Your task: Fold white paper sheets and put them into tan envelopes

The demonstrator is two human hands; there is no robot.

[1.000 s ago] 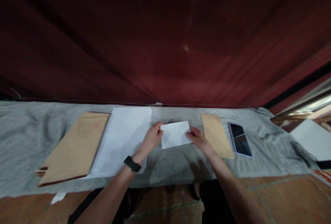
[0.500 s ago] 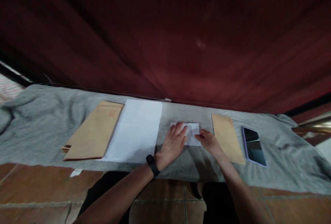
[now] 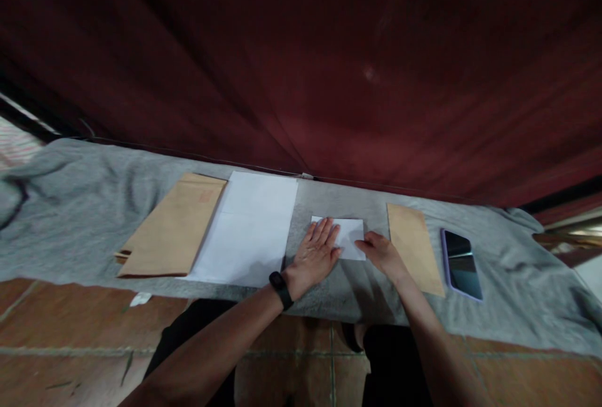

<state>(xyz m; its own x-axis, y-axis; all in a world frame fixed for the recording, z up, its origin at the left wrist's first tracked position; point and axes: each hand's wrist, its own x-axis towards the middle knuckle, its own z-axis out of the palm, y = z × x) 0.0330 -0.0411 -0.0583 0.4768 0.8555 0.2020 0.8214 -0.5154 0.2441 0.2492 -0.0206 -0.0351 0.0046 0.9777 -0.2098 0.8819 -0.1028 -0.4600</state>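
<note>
A small folded sheet of white paper (image 3: pixel 350 236) lies on the grey cloth in front of me. My left hand (image 3: pixel 318 253) rests flat across its left part, fingers stretched out; a black band (image 3: pixel 281 290) circles that wrist. At the paper's right edge is my right hand (image 3: pixel 379 250), with its fingers curled and its thumb on the paper, pinching that edge. The curled fingers hide part of the contact.
Left of my hands lie a stack of white sheets (image 3: pixel 247 225) and large brown envelopes (image 3: pixel 172 228). To the right are a smaller brown envelope (image 3: pixel 414 247) and a phone (image 3: pixel 461 264). A dark red curtain-like surface (image 3: pixel 301 81) rises behind the grey cloth (image 3: pixel 343 200).
The crease or raised part seen on the small paper now looks flatter. Both hands stay at nearly the same places on it. The whole view has shifted slightly.
</note>
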